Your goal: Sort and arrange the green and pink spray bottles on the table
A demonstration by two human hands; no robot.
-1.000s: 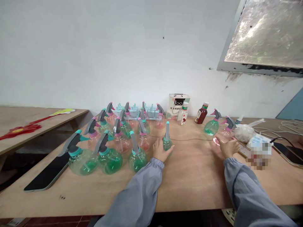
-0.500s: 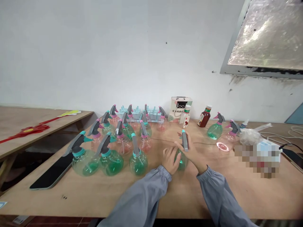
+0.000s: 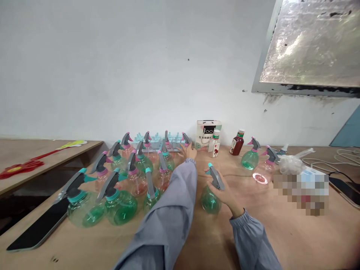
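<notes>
Standing on the table (image 3: 209, 245) in front of the person, a green spray bottle (image 3: 210, 201) is gripped near its neck by the right hand (image 3: 223, 192) – nozzle pointing left. The left hand (image 3: 190, 152) reaches to a pink spray bottle (image 3: 185, 139) at the rear; whether its fingers are closed cannot be determined. Further spray bottles (image 3: 121, 208) stand in rows to the left – a black-screened phone (image 3: 39, 227) beside them. A paper bag (image 3: 201, 134) stands against the wall (image 3: 112, 67).

spray bottles (image 3: 209, 202): green, pink | sleeves (image 3: 176, 195): grey-blue | tabletop (image 3: 208, 243): brown
</notes>
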